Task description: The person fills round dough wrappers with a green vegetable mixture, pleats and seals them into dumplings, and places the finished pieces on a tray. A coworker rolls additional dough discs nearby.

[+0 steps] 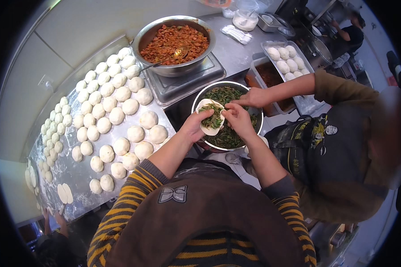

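Observation:
My left hand [194,126] holds a round dough wrapper [211,130] from its left side, with the thumb lying over the filling. Chopped green filling [215,117] is heaped on the wrapper, which is unsealed on top. The fingers of my right hand [240,120] pinch the wrapper's right edge. Both hands are above a large round pot [260,128] of chopped green filling. A co-worker's hand [254,97] reaches into the same pot from the right, close to my right fingers; its fingertips are partly hidden.
Many filled buns [121,146] and dough balls [103,125] cover the floured metal table [87,170] on the left. A steel bowl [173,70] of reddish filling holds a ladle [181,52]. A bun tray [302,55] rests by a plastic tub [254,71]. The co-worker [341,160] stands close on my right.

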The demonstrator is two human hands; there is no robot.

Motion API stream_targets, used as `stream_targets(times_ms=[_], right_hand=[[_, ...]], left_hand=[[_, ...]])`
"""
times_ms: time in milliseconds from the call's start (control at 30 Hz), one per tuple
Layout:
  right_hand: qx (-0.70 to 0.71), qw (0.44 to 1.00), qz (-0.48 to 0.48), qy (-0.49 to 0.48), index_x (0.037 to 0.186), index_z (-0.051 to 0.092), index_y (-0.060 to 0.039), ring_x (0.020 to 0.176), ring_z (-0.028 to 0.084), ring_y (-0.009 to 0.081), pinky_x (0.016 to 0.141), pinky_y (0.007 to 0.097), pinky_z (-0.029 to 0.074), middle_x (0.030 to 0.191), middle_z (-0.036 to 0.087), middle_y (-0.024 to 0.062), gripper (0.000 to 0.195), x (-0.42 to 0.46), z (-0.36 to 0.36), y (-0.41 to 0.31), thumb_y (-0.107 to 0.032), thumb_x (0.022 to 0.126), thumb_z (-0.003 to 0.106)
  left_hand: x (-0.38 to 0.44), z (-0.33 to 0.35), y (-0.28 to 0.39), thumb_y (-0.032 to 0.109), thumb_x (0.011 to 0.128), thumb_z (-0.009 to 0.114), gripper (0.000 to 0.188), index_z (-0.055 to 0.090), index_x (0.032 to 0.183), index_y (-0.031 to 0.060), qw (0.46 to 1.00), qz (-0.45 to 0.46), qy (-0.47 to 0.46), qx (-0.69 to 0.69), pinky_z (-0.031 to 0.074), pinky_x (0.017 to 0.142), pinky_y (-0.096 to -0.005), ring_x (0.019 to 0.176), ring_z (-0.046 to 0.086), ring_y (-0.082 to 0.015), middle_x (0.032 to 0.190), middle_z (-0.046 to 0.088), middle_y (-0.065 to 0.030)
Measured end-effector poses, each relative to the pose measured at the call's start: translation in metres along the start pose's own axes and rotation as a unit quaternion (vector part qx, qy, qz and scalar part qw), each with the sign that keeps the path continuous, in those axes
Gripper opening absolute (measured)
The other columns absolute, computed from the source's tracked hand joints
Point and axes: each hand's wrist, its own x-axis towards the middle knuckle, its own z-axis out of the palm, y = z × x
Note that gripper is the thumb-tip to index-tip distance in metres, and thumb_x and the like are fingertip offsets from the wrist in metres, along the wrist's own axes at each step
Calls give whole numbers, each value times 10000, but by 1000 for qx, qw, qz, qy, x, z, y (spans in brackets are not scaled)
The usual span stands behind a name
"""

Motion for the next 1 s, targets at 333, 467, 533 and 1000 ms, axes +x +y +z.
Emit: stream_targets(times_ms=[333,467,533,1000], right_hand=[[-156,975,-152,37,988,625,23,631,543,87,573,235,442,765,608,40,144,1,8,4,-93,902,636],[-43,997,-56,-2,992,617,17,643,509,51,564,215,418,774,596,9,121,0,12,-8,-80,920,615],[-59,995,-77,-10,1007,614,18,648,506,50,569,213,417,780,597,9,131,-3,12,-15,-80,920,616],[-204,943,-259,44,978,621,-1,620,557,132,583,281,456,735,601,82,109,-8,19,-23,-56,885,637]], left_hand=[[-7,4,6,57,904,614,304,570,1203,22,995,19,39,89,597,747,-395,921,680,-241,1072,663,-125],[-12,11,12,57,899,617,292,578,1186,21,993,-3,43,113,603,669,-372,867,685,-227,1056,663,-119],[-12,15,14,49,897,609,287,579,1181,20,988,1,59,140,602,643,-369,849,684,-221,1043,664,-116],[-10,25,33,40,875,551,303,580,1176,22,978,-72,52,189,602,654,-388,847,675,-225,1001,663,-121]])
